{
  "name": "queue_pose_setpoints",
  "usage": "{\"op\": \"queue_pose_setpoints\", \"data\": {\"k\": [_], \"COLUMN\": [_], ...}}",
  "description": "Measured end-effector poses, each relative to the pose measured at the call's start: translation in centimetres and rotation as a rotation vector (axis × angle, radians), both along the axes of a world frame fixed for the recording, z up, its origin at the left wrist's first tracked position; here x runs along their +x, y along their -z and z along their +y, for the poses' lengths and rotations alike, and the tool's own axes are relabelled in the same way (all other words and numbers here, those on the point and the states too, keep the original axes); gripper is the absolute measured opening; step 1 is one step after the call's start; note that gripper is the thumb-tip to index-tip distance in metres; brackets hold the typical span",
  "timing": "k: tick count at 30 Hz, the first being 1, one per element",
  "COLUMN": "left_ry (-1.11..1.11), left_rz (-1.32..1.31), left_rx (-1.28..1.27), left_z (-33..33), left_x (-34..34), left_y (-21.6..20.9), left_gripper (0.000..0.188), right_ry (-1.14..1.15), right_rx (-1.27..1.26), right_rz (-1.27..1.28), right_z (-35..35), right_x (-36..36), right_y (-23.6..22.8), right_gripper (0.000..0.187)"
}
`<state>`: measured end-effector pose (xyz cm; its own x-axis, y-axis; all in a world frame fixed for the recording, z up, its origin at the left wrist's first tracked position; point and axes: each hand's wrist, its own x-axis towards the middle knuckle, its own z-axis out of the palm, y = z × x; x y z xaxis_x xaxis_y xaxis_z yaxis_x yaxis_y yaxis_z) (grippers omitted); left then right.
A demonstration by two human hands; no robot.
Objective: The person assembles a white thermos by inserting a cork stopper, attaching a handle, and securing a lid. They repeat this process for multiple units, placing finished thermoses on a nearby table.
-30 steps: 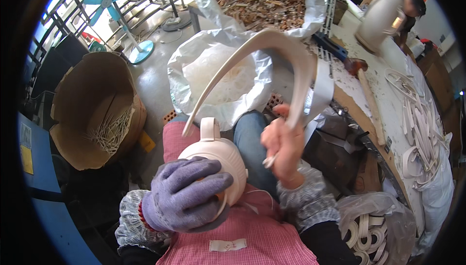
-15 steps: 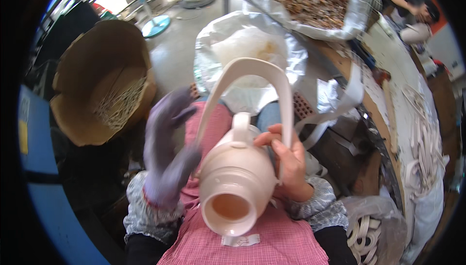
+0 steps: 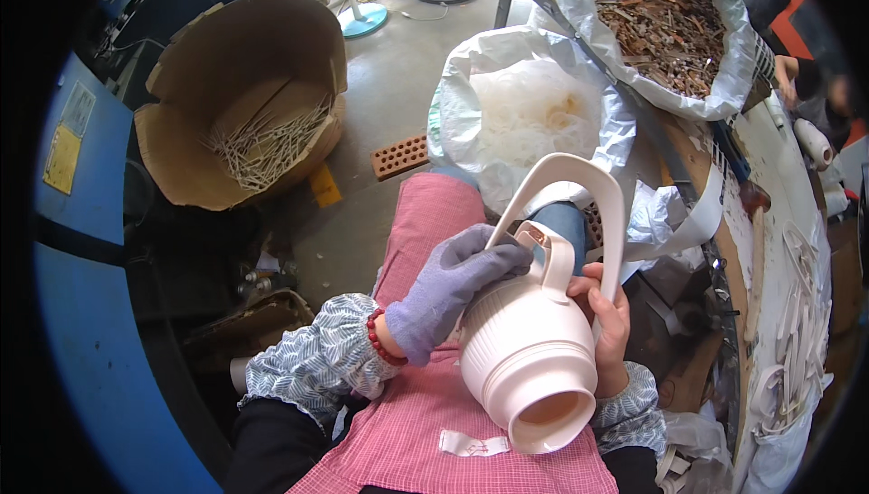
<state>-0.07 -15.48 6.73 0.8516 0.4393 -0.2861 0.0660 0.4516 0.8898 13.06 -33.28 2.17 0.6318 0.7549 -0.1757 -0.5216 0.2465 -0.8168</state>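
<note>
A pale pink plastic vacuum jug [image 3: 529, 340] with a tall bail handle [image 3: 606, 195] and a smaller side handle [image 3: 559, 268] is tilted over my lap, its round mouth facing me. My left hand [image 3: 453, 281], in a light purple glove, presses its closed fingers against the jug's upper left, by the bail handle and side handle. A small shiny brownish piece [image 3: 538, 234] shows at the top of the side handle; I cannot tell what it is. My bare right hand [image 3: 606, 322] grips the jug's right side, its fingers passing behind the bail handle and partly hidden.
A cardboard box [image 3: 167, 146] holding thin sticks stands at the left, beside a blue cabinet [image 3: 81, 313]. Ahead are a white sack [image 3: 448, 123] of translucent pieces and a sack [image 3: 738, 96] of brown scraps. Pale strips [image 3: 797, 313] lie on the right-hand bench; another person's hand [image 3: 786, 78] is beyond.
My gloved left hand has come from beside the jug onto its upper left. The jug now lies further right in view and is turned; my right hand stays on it. The view has shifted.
</note>
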Motion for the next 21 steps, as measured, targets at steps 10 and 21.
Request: {"op": "queue_pose_setpoints", "data": {"k": [10,21], "left_ry": [-0.213,-0.228], "left_rz": [-0.110,-0.505], "left_rx": [0.497,0.856], "left_z": [2.1,6.3], "left_x": [-0.9,4.1], "left_y": [1.8,-8.2], "left_gripper": [0.025,0.030], "right_ry": [0.062,-0.069], "right_rx": [0.185,0.120], "right_rz": [-0.530,-0.750], "right_z": [2.9,5.7], "right_x": [-0.8,13.7], "right_y": [0.7,-6.8], "right_gripper": [0.043,0.047]}}
